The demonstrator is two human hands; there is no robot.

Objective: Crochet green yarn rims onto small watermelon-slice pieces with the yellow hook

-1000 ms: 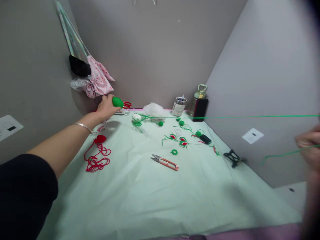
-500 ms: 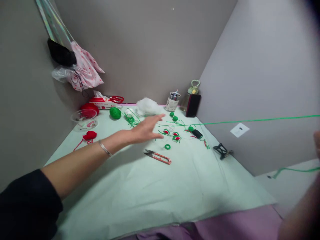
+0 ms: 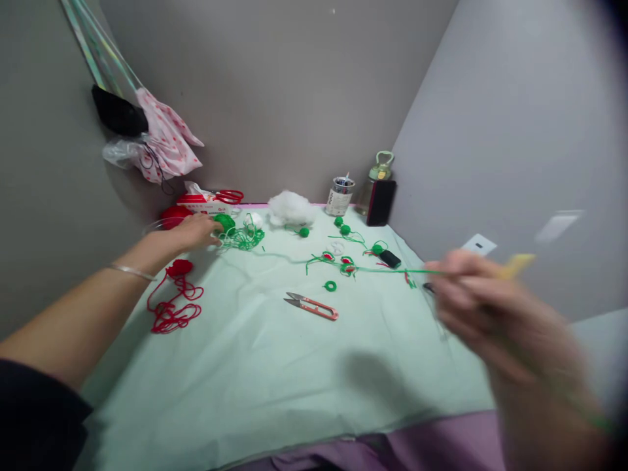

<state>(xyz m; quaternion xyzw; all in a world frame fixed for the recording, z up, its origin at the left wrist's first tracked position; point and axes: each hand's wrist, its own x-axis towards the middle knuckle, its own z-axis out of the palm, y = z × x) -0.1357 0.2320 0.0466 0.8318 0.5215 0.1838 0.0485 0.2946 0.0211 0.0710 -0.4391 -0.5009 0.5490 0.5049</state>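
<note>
My left hand is stretched to the far left of the table, fingers curved and apart at the green yarn ball and a tangle of loose green yarn. Whether it touches them is unclear. My right hand, blurred, is raised at the right with its fingers closed on green yarn. This strand runs left above the table. From the same hand sticks out a yellow piece, perhaps a tool handle. Between the hands lie orange thread snips, a small green ring and small red-and-green crocheted pieces.
Red yarn lies loose at the left. At the back are white stuffing, a tissue box with red scissors, a pen can, a bottle and a phone. Walls stand behind and at both sides.
My left hand has moved left from the table's middle to the green yarn ball. My right hand has come in from the right edge, and the green strand hangs lower.
</note>
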